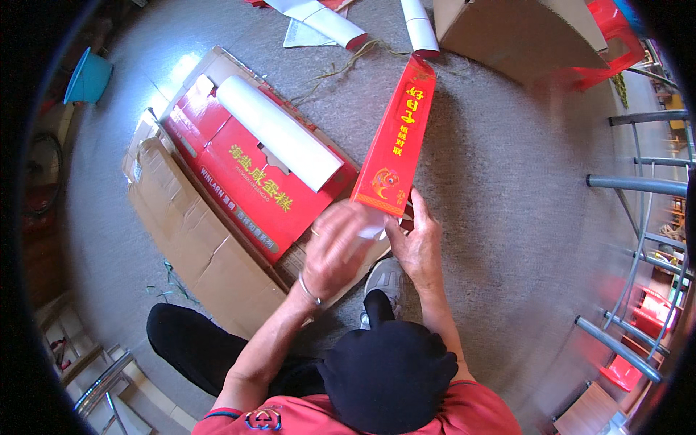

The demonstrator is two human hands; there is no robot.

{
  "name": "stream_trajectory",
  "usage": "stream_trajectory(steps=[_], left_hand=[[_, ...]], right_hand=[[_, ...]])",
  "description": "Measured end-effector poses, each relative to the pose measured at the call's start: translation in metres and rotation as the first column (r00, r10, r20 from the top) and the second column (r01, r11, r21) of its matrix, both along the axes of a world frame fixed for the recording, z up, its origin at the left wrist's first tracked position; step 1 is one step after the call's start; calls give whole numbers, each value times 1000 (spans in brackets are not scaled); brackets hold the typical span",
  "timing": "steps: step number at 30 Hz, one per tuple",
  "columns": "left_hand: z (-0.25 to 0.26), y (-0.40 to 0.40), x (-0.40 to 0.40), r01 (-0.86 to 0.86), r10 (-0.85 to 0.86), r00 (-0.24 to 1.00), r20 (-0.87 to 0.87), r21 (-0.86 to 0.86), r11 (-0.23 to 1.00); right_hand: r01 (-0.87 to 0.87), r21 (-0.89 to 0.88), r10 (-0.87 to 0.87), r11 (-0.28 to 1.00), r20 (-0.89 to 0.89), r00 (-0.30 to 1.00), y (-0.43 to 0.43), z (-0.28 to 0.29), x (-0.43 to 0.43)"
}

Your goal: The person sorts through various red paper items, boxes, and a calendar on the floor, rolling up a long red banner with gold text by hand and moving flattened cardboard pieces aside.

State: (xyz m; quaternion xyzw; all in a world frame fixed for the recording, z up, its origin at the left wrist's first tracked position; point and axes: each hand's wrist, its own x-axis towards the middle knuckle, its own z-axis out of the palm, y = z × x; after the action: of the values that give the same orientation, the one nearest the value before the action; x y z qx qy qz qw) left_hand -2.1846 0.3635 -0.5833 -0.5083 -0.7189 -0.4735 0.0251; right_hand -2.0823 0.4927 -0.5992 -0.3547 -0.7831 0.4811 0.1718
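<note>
A long, narrow red cardboard box (397, 141) with gold lettering and a printed fish points away from me, tilted above the floor. My right hand (418, 244) grips its near end from the right, thumb and fingers around the lower edge. Beside that end on the left is my left hand (334, 247), blurred, its fingers close to a whitish piece (372, 228) at the box's mouth. Whether those fingers pinch the piece is not clear. On a flattened red printed carton (234, 179) to the left lies a white paper roll (280, 133).
Brown flattened cardboard (201, 239) lies beneath and beside the red carton. Ahead are more white rolls (418, 27), dry stalks (348, 62) and a brown carton (516, 43). A blue basin (89, 76) stands far left; metal-tube frames (636, 185) stand right. My shoe (386, 280) is below the hands.
</note>
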Motion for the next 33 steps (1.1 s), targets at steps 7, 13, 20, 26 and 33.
stream_trajectory(steps=[7, 13, 20, 26, 33], left_hand=[[-10, 4, 34, -271, 36, 127, 991, 0, 962], [-34, 34, 10, -466, -309, -201, 929, 187, 865], [-39, 24, 4, -400, -347, -198, 917, 248, 883], [-38, 10, 41, -307, -292, -327, 899, 191, 932], [-31, -16, 59, -289, 85, -179, 980, -135, 948]], right_hand=[[-4, 120, 9, 993, -35, 999, -11, -13, -21], [-61, -137, 45, 989, -116, 992, -32, -25, -31], [-37, -786, -387, 617, -344, 856, -1, -41, 3], [-105, -891, -540, 441, -357, 762, 47, -33, -7], [144, -751, -606, 644, -386, 695, 70, -63, -4]])
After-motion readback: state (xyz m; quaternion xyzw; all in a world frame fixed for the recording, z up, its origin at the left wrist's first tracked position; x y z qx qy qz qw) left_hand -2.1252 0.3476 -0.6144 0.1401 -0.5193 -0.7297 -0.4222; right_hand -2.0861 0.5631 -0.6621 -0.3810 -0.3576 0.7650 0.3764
